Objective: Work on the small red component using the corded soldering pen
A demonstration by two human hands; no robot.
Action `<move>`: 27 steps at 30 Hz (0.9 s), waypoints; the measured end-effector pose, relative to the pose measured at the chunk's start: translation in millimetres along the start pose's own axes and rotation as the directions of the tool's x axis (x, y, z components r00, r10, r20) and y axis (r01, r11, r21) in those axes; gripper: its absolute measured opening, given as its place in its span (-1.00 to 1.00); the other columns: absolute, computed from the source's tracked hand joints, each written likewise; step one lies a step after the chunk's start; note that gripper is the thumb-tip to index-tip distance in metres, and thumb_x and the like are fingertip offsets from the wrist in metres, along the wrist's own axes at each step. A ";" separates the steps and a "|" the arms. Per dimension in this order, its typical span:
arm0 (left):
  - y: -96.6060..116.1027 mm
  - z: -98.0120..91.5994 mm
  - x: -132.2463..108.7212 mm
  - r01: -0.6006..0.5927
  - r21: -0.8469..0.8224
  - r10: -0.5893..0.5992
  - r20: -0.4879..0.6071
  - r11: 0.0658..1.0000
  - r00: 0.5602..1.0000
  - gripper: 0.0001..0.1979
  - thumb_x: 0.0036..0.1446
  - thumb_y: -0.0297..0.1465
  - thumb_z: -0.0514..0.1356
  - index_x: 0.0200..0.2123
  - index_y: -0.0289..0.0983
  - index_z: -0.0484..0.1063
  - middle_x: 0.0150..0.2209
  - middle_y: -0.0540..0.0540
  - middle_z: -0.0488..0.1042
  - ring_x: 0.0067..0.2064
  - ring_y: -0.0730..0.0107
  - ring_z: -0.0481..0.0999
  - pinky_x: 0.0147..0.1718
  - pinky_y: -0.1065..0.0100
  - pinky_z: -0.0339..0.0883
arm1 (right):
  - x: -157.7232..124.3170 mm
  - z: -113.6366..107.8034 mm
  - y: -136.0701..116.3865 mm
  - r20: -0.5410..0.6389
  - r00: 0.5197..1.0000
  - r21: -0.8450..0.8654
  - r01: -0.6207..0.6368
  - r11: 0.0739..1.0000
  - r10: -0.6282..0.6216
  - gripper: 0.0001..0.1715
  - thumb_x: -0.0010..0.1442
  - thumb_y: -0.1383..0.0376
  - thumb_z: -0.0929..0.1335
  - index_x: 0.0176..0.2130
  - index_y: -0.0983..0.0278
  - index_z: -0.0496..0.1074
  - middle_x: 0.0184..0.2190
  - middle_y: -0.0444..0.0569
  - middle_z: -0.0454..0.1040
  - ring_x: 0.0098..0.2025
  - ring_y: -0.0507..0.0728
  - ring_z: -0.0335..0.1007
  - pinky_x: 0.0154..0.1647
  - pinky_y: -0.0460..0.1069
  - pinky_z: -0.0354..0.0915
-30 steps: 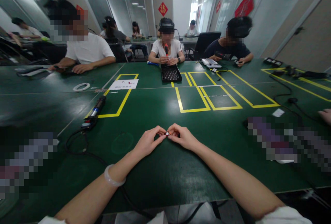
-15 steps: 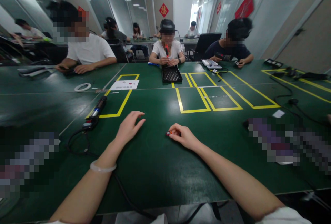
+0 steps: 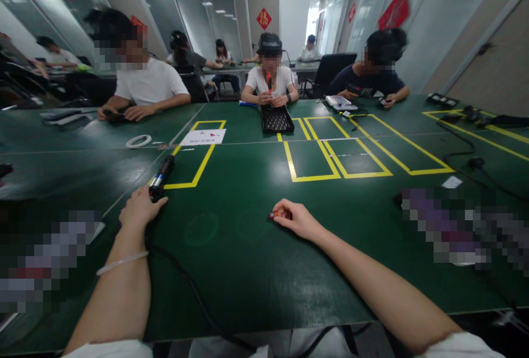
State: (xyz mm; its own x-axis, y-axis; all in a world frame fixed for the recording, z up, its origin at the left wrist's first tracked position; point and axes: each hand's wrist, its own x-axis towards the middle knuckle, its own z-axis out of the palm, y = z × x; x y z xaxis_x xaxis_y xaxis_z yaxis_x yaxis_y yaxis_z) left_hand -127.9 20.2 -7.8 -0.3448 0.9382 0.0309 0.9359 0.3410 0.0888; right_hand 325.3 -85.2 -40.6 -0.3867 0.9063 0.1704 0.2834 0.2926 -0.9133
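My right hand (image 3: 296,218) rests on the green table (image 3: 256,270) with its fingers pinched on a small red part (image 3: 272,215). My left hand (image 3: 139,209) has reached left and its fingers curl over the near end of a corded electric screwdriver (image 3: 162,171), which lies on the table by a yellow tape line. A pale bangle (image 3: 122,262) sits on my left wrist. The tool's black cable (image 3: 194,297) runs back toward the table's near edge.
Yellow tape rectangles (image 3: 326,154) mark the table. A black parts tray (image 3: 276,119) lies in front of the person opposite. A white tape roll (image 3: 138,141) and a paper sheet (image 3: 204,136) lie far left. Other seated people work around the table; cables run at right.
My two hands held the small part together; then the left hand let go and swept left onto the screwdriver. The right hand stayed put, keeping the red part.
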 end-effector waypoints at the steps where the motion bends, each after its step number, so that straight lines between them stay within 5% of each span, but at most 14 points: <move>1: -0.5 -1.1 2.0 -0.021 -0.005 0.021 0.016 1.000 1.000 -0.37 0.13 -0.09 0.13 0.16 -0.31 0.13 0.11 -0.34 0.28 0.01 -0.18 0.38 -0.22 0.04 0.34 | 0.0 -0.1 -0.6 0.001 1.000 0.001 -0.003 1.000 0.003 -0.81 0.18 0.26 0.36 -0.20 0.30 0.37 -0.46 -0.17 0.37 -0.46 -0.01 0.26 -0.42 -0.12 0.20; 9: 12.0 -0.4 -2.6 0.008 -0.048 -0.010 -0.042 0.999 0.999 -0.29 0.03 -0.07 0.21 0.15 -0.35 0.18 0.06 -0.39 0.35 0.02 -0.15 0.41 -0.22 0.08 0.36 | -0.3 0.3 0.2 0.000 1.000 -0.003 0.010 1.000 -0.010 -0.86 0.18 0.31 0.34 -0.21 0.29 0.34 -0.46 -0.17 0.35 -0.47 -0.02 0.26 -0.44 -0.13 0.21; 18: 83.3 14.8 -38.4 -0.189 -0.113 0.180 -0.083 0.976 0.980 -0.35 -0.02 -0.12 0.21 0.09 -0.34 0.22 0.03 -0.37 0.33 0.07 -0.10 0.37 -0.09 0.05 0.35 | 0.6 -0.3 -2.0 0.006 1.000 0.002 -0.008 1.000 0.008 -0.81 0.17 0.24 0.38 -0.24 0.28 0.33 -0.48 -0.18 0.36 -0.47 -0.01 0.26 -0.42 -0.11 0.21; 21: 114.7 19.1 -59.0 -0.343 -0.123 0.335 -0.082 0.931 0.939 -0.36 -0.01 -0.14 0.21 0.10 -0.31 0.20 0.03 -0.30 0.32 0.07 -0.04 0.35 -0.07 0.09 0.34 | 1.0 0.0 -0.6 0.006 1.000 0.000 -0.007 1.000 0.007 -0.79 0.14 0.23 0.40 -0.27 0.28 0.33 -0.50 -0.19 0.34 -0.48 -0.01 0.25 -0.44 -0.12 0.19; 27: 166.4 25.9 -115.9 -0.615 -0.169 0.604 -0.119 0.770 0.788 -0.43 0.01 -0.20 0.20 0.08 -0.27 0.21 0.01 -0.23 0.31 0.03 0.04 0.36 -0.11 0.14 0.37 | 1.4 1.0 2.4 -0.008 1.000 -0.074 -0.002 0.997 0.001 -0.80 0.14 0.24 0.41 -0.30 0.27 0.30 -0.54 -0.23 0.32 -0.53 -0.02 0.22 -0.48 -0.13 0.14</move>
State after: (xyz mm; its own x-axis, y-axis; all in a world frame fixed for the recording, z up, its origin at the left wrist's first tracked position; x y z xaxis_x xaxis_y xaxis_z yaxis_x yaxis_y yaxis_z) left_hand 69.7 -30.2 -22.4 0.2848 0.9382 0.1965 0.9205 -0.3249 0.2172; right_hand 324.5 -83.5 -42.9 -0.3792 0.9091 0.1723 0.3479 0.3127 -0.8839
